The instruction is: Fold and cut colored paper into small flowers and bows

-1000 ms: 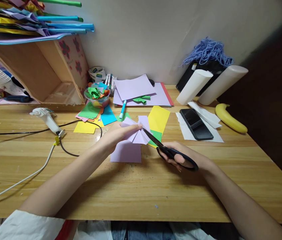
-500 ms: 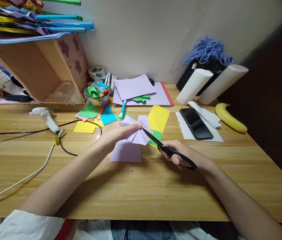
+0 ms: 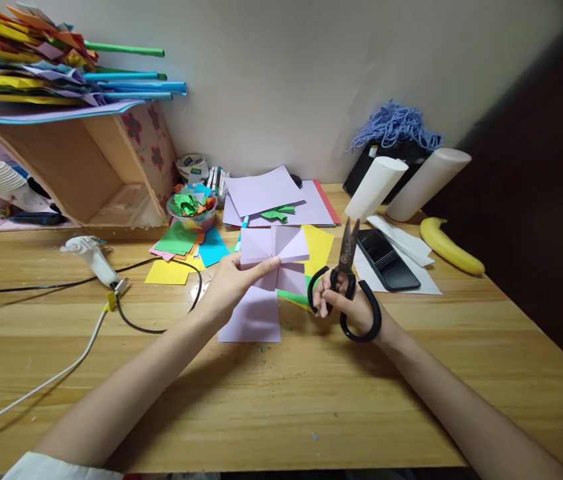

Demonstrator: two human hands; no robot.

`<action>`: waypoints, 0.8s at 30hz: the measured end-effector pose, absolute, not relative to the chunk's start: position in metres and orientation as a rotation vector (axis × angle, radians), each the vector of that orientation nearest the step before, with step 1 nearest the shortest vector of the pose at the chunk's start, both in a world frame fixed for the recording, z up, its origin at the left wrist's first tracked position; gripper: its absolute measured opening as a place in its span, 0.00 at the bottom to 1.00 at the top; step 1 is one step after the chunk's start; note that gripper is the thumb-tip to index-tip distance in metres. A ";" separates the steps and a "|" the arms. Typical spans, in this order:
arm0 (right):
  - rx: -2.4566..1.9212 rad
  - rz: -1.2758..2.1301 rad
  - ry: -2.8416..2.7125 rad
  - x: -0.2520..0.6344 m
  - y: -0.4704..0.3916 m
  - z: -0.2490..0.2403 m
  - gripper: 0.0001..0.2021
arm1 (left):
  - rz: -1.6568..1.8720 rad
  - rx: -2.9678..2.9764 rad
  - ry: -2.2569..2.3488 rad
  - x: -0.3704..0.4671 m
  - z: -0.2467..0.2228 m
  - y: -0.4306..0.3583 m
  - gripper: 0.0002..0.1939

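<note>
My left hand pinches a creased, cut piece of purple paper, its thumb lying on the middle. To the right, my right hand holds black-handled scissors, with the blades pointing up and slightly apart, away from the paper. Below the held piece, a flat purple sheet lies on the wooden table. Yellow paper and green paper lie partly hidden behind the held piece.
A tub of paper scraps, a glue gun with cables and coloured squares are at the left. Purple sheets lie at the back. A phone, a banana and white rolls are at the right.
The scissors have left the purple paper and turned upright, their blades now parted. The held paper has turned to show its flat, creased face. The view has tilted up slightly.
</note>
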State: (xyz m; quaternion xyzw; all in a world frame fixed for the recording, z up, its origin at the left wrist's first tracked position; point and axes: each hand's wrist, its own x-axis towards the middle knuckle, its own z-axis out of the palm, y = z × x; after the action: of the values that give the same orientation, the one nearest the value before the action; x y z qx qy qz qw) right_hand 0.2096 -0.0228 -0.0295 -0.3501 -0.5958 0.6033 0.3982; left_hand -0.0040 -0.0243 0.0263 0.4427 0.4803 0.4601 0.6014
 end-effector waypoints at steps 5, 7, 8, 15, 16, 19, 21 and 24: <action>-0.915 1.446 -1.307 0.196 -0.028 -0.026 0.16 | 0.910 1.058 1.070 0.004 0.021 -0.031 0.16; -0.928 1.400 -1.255 0.197 -0.026 -0.025 0.17 | 0.836 1.090 1.053 0.005 0.022 -0.032 0.15; -0.931 1.372 -1.250 0.199 -0.023 -0.025 0.17 | 0.805 1.108 1.063 0.005 0.023 -0.032 0.14; -0.889 1.372 -1.513 0.218 -0.010 -0.024 0.14 | 0.651 1.018 1.127 -0.001 0.023 -0.027 0.18; -0.869 1.404 -1.544 0.219 -0.011 -0.024 0.14 | 0.618 0.994 1.124 -0.001 0.022 -0.027 0.17; -0.819 1.445 -1.573 0.217 -0.013 -0.024 0.13 | 0.522 0.941 1.083 -0.001 0.022 -0.029 0.16; -0.827 1.423 -1.567 0.215 -0.015 -0.024 0.13 | 0.484 0.917 1.025 0.000 0.022 -0.030 0.15; -0.880 1.373 -1.535 0.214 -0.014 -0.025 0.12 | 0.477 0.897 0.995 0.003 0.021 -0.034 0.13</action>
State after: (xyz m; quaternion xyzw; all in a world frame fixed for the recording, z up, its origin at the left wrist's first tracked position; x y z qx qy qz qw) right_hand 0.2141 -0.0144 -0.0246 -0.3538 -0.6169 0.5518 0.4356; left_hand 0.0031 -0.0336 0.0207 0.4115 0.4566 0.2190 0.7577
